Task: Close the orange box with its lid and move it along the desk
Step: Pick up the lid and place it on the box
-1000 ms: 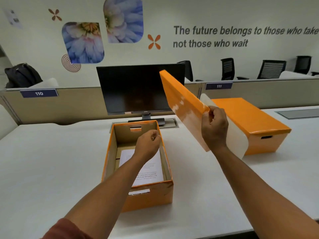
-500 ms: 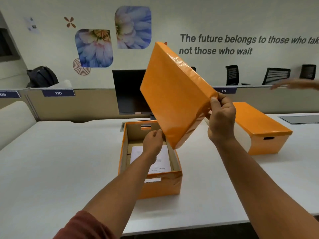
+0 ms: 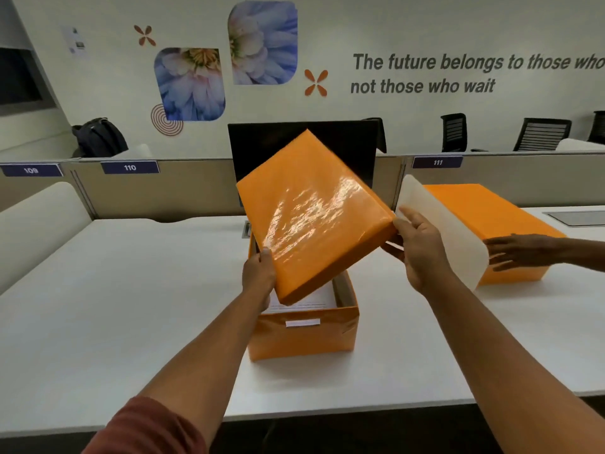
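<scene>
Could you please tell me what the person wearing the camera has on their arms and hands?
Both forearms are bare. The left hand and right hand wear no gloves, and no rings or watch are visible. A rust-red sleeve covers the left upper arm at the bottom edge. No sleeve shows on the right arm.

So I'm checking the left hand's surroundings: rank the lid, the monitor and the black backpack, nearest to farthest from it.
1. Lid: in the left hand's grip, above the open box.
2. Monitor: behind the box, mid-desk.
3. Black backpack: far left, beyond the divider.
</scene>
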A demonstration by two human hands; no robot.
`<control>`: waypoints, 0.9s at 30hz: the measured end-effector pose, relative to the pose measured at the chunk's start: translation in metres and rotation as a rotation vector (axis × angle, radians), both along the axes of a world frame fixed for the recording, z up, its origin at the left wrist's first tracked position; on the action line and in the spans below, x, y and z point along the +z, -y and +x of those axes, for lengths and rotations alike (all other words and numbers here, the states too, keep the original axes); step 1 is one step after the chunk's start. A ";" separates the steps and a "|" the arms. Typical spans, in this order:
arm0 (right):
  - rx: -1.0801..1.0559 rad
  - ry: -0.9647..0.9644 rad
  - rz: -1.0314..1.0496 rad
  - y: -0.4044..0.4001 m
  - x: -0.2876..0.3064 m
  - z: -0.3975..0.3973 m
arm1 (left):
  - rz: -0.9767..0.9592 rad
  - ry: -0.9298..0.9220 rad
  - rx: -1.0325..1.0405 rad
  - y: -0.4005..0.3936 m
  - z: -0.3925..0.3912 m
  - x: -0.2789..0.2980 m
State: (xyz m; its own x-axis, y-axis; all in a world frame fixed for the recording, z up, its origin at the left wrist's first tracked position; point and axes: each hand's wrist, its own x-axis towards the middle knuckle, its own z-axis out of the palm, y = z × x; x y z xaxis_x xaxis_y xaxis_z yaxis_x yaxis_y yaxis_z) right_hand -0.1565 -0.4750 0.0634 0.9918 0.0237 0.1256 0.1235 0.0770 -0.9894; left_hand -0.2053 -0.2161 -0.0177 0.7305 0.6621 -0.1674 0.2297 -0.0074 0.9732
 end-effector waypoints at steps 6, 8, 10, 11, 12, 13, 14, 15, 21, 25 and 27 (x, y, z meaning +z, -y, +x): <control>0.069 -0.209 -0.156 0.000 -0.046 0.006 | 0.296 -0.116 0.050 -0.016 -0.008 -0.008; 0.087 -0.279 -0.165 0.001 -0.063 0.006 | 0.418 -0.147 0.048 -0.020 -0.012 -0.012; 0.095 -0.342 -0.177 0.002 -0.077 0.004 | 0.480 -0.173 0.027 -0.024 -0.014 -0.016; 0.090 -0.355 -0.190 0.003 -0.082 0.004 | 0.489 -0.185 0.019 -0.025 -0.013 -0.017; 0.084 -0.356 -0.205 0.002 -0.086 0.004 | 0.496 -0.199 0.013 -0.025 -0.013 -0.018; 0.079 -0.356 -0.217 0.002 -0.089 0.003 | 0.501 -0.210 0.008 -0.026 -0.013 -0.019; 0.076 -0.353 -0.228 0.002 -0.092 0.002 | 0.506 -0.219 0.004 -0.027 -0.013 -0.022; 0.072 -0.348 -0.238 0.002 -0.096 0.002 | 0.511 -0.226 0.001 -0.029 -0.013 -0.024; 0.094 -0.367 -0.309 0.000 -0.116 -0.007 | 0.573 -0.294 -0.027 -0.039 -0.013 -0.031; 0.140 -0.372 -0.321 -0.002 -0.124 -0.008 | 0.585 -0.269 -0.049 -0.047 -0.008 -0.030; 0.169 -0.371 -0.343 -0.003 -0.126 -0.006 | 0.603 -0.268 -0.059 -0.053 -0.006 -0.031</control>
